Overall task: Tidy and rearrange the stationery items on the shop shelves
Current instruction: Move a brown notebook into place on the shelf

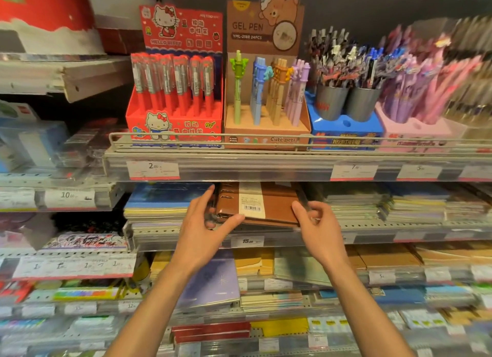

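Holding: a brown ring-binder notebook [269, 205] is held at both ends by the person, on the middle shelf [372, 227] under the pen displays.
Left hand [205, 223]: fingers are stretched up along the left end of the notebook, near its metal rings, and the thumb is pressed under its front edge; it grips the notebook.
Right hand [315, 223]: the thumb and the curled fingers pinch the right front corner of the notebook.
Notebook position: it lies flat on a pile on the shelf, between a stack of blue-covered notebooks [165, 199] on the left and other notebook stacks [354, 199] on the right. A white paper band with a barcode [251, 200] goes across its cover.
Upper shelf: a red Hello Kitty pen box [174, 101] stands at the left end, just beside it a brown "GEL PEN" box [266, 90] with animal-top pens, then a blue box with two grey cups of pens [346, 104], then a pink box of pink and purple pens [415, 101]; this last one is blurred.
Price tags: a tag reading "2.00" [153, 169] is under the red box, and a tag "15.00" [247, 241] sits on the rail below the brown notebook.
Lower shelves: a purple notebook [213, 279] and more flat stationery, too blurred to name.
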`<state>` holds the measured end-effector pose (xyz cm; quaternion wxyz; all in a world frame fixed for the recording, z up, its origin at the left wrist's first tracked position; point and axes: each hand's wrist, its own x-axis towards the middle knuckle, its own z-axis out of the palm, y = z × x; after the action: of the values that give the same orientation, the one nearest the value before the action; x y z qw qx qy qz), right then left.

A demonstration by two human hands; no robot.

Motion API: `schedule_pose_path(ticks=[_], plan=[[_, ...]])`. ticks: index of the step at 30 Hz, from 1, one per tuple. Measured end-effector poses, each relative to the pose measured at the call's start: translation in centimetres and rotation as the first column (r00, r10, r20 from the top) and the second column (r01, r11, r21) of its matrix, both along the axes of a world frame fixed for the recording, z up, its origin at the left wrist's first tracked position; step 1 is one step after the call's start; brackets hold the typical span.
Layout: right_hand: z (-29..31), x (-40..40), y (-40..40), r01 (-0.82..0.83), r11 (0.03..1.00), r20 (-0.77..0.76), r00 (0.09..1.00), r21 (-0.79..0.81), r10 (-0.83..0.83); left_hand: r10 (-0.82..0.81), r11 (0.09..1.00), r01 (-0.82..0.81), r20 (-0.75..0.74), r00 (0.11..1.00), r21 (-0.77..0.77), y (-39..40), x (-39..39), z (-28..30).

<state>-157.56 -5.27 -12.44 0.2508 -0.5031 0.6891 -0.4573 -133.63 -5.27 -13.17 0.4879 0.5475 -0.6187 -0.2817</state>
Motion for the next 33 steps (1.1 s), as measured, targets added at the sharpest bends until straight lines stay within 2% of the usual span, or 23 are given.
schedule_pose_path(ticks=[3,6,9,12,15,20,25,33], plan=[[-0.8,-0.7,1.8,-0.135,0.986,-0.143,0.982,-0.102,0.120,0.013,0.997,0.001,0.168,0.986,-0.083,-0.1,0.3,-0.3],[-1.9,-1.1,2.0,-0.261,0.959,-0.268,0.937,-0.111,0.224,0.065,0.989,-0.030,0.243,0.968,-0.147,-0.2,-0.1,-0.2],[-2.0,-1.1,0.6,-0.216,0.962,-0.281,0.946,-0.166,0.164,0.170,0.968,-0.092,0.343,0.924,-0.234,-0.9,-0.6,-0.4],[-1.7,-1.0,-1.0,-0.226,0.965,-0.295,0.939,-0.133,0.179,0.285,0.937,-0.150,0.443,0.850,-0.316,-1.9,-1.1,-0.3],[-1.6,-1.3,-2.4,-0.249,0.960,-0.282,0.937,-0.131,0.205,0.332,0.929,-0.168,0.541,0.773,-0.329,-2.8,-1.5,-0.2],[-1.7,-1.8,-3.8,-0.255,0.961,-0.222,0.948,-0.107,0.226,0.307,0.948,-0.190,0.582,0.753,-0.253,-3.5,-2.0,-0.3],[-2.0,-1.9,-4.8,-0.240,0.965,-0.180,0.959,-0.106,0.218,0.322,0.946,-0.214,0.600,0.732,-0.245,-4.4,-2.5,-0.7],[-2.9,-1.4,-4.5,-0.214,0.967,-0.258,0.951,-0.138,0.173,0.386,0.921,-0.259,0.579,0.718,-0.292,-4.4,-3.2,-1.7]])
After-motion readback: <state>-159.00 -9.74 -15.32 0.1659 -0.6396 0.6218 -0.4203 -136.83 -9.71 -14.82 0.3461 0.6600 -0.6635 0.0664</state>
